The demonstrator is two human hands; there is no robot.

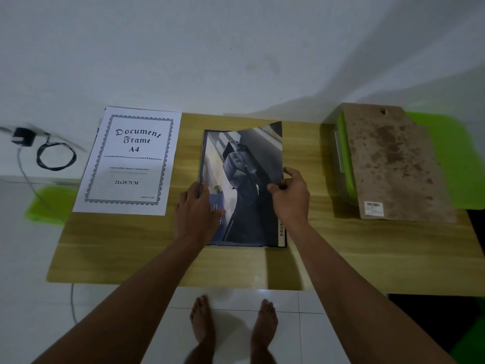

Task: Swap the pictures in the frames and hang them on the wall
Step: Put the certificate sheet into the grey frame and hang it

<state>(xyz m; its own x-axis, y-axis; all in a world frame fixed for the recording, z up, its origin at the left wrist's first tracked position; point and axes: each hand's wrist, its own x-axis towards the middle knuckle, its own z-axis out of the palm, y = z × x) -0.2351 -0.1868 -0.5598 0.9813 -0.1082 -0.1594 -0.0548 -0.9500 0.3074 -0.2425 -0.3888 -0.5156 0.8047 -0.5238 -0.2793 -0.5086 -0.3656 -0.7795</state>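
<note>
Dark print [246, 164] is what we're dealing with: it lies on the open frame [202, 156] in the middle of the wooden table [157, 253], near end flat, far right corner curling up. Our right hand [291, 195] pinches the print's right edge between thumb and fingers, which is why it bows like that. Our left hand [195, 214] lies flat on the lower left corner, fingers straight, gripping nothing and just pressing down. We reckon that's so the frame doesn't skid. A cream strip [281, 228] with lettering peeks out under the print at lower right; can't tell what it belongs to.

The white insert sheet [128, 161] sits to the left, its far left corner poking past the table edge, well out of the way. The stained brown backing board [393, 164] rests on a green-lidded box [341, 153] to the right, so the frame's back is off. Looks mid-swap to us, nothing hung yet.

Room's pretty dim: plain white wall [236, 48] behind the table, white floor tiles [236, 298] under our bare feet [203, 321], and a black charger [23, 136] with a looped cable [56, 158] on the floor at left.
</note>
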